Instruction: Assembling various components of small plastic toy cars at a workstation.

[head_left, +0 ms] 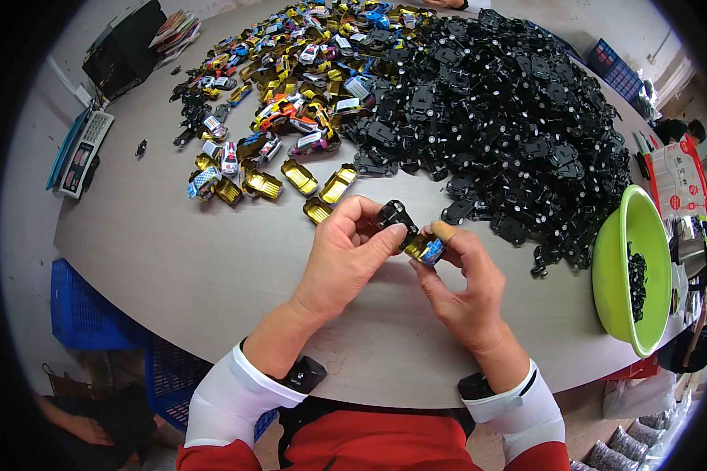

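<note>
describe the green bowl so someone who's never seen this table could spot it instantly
Start at the big heap of black toy car bases covering the far right of the round grey table. Follow its near edge toward the table's right rim, beyond the right hand: the bowl sits there. It is the only bright lime-green thing on the table, with small black parts inside.

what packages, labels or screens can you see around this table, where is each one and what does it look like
Red and white printed bag: far right, beyond the green bowl, flat, rectangular.
Weighing scale with keypad: left table edge, grey and blue, small display strip, unreadable.
Stack of printed cards: top left, multicoloured.
Black box: top left beside the cards, plain.
</note>
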